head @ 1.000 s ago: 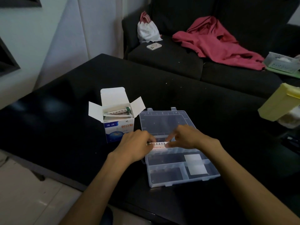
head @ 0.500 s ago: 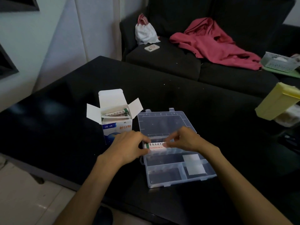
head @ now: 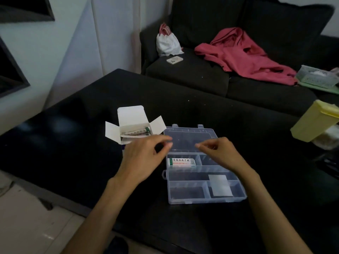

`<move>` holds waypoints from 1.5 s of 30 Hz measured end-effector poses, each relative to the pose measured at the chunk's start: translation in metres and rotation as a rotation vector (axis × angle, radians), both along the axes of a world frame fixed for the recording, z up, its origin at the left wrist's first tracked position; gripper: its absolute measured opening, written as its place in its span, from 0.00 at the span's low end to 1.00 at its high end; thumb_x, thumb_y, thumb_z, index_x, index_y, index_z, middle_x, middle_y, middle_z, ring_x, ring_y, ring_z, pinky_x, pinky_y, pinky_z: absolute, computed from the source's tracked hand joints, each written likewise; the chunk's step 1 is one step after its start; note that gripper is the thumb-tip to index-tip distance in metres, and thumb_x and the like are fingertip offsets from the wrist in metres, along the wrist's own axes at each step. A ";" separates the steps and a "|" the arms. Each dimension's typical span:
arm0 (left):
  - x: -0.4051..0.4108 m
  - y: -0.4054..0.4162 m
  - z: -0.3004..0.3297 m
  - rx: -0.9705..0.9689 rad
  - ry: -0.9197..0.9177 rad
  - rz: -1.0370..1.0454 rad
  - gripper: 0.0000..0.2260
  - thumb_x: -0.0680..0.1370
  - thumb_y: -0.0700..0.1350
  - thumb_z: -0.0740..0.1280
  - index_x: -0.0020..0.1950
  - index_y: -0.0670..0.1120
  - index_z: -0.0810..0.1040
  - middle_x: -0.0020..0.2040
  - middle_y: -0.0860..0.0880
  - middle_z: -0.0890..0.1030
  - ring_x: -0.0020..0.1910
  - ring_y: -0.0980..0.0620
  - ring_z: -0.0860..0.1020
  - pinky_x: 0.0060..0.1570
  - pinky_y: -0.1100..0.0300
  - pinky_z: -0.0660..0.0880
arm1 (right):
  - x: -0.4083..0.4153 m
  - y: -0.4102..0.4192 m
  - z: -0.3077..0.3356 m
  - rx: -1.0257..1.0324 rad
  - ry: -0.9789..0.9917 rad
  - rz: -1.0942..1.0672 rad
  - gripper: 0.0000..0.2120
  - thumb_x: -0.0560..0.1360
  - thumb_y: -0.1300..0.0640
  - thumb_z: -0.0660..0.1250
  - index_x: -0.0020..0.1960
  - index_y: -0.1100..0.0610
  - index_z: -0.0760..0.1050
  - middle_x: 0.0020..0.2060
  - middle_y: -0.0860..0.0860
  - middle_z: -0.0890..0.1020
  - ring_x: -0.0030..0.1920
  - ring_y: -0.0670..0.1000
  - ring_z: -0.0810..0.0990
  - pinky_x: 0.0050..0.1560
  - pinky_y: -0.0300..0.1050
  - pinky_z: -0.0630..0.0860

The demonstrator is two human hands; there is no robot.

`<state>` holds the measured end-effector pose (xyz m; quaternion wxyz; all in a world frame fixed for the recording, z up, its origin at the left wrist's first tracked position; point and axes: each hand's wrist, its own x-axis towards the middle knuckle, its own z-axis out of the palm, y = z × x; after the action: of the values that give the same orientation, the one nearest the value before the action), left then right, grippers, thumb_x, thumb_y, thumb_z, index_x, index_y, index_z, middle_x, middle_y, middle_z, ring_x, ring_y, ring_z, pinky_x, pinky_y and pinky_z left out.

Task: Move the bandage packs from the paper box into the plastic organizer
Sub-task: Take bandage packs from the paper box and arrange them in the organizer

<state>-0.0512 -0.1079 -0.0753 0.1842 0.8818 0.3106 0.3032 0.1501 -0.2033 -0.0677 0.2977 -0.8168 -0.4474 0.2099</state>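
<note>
A white bandage pack (head: 182, 162) lies in the upper-left compartment of the clear plastic organizer (head: 203, 200), whose lid lies open flat behind it. The white paper box (head: 135, 130) stands open to the organizer's left with more bandage packs (head: 137, 133) showing inside. My left hand (head: 145, 158) hovers between the box and the organizer, fingers loosely curled and holding nothing. My right hand (head: 220, 153) hovers over the organizer's upper compartments, fingers relaxed and empty. Neither hand touches the pack.
All of this sits on a black table (head: 73, 153). A yellow container (head: 315, 121) stands at the right edge. Behind is a dark sofa with a red garment (head: 244, 55), a white bag (head: 167, 43), a phone (head: 174, 59) and a basket (head: 315, 77).
Both hands held the bandage pack over the organizer earlier. Now the pack lies in the compartment and both hands have let go and lifted away from it.
</note>
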 end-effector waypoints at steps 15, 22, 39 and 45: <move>-0.053 0.042 -0.012 -0.878 -0.589 0.490 0.12 0.76 0.48 0.69 0.58 0.48 0.78 0.51 0.50 0.82 0.53 0.49 0.80 0.52 0.50 0.77 | -0.117 0.070 -0.002 0.339 -0.357 0.248 0.12 0.79 0.50 0.60 0.60 0.48 0.76 0.55 0.44 0.76 0.56 0.38 0.63 0.56 0.37 0.66; -0.064 0.047 -0.001 -0.899 -0.505 0.391 0.06 0.75 0.39 0.69 0.47 0.49 0.82 0.41 0.52 0.84 0.42 0.53 0.82 0.41 0.59 0.78 | -0.113 0.069 0.009 0.276 -0.228 0.218 0.14 0.72 0.52 0.71 0.57 0.48 0.75 0.55 0.43 0.75 0.54 0.41 0.73 0.51 0.34 0.73; -0.066 0.040 0.012 -0.842 -0.432 0.292 0.06 0.71 0.39 0.73 0.43 0.50 0.84 0.39 0.53 0.85 0.40 0.57 0.83 0.37 0.64 0.78 | -0.108 0.070 -0.009 0.411 -0.566 0.181 0.10 0.72 0.54 0.72 0.52 0.53 0.83 0.48 0.49 0.84 0.48 0.50 0.75 0.43 0.40 0.69; -0.065 0.048 -0.004 -0.767 -0.480 0.441 0.03 0.73 0.43 0.71 0.45 0.49 0.84 0.37 0.53 0.85 0.37 0.53 0.84 0.45 0.53 0.81 | -0.110 0.068 0.007 0.548 -0.131 0.062 0.09 0.77 0.54 0.65 0.54 0.52 0.80 0.44 0.41 0.79 0.46 0.40 0.77 0.42 0.31 0.72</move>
<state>-0.1166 -0.0594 -0.0796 0.4928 0.5693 0.5276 0.3932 0.0403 -0.1355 -0.0611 0.4715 -0.7036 -0.5303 0.0367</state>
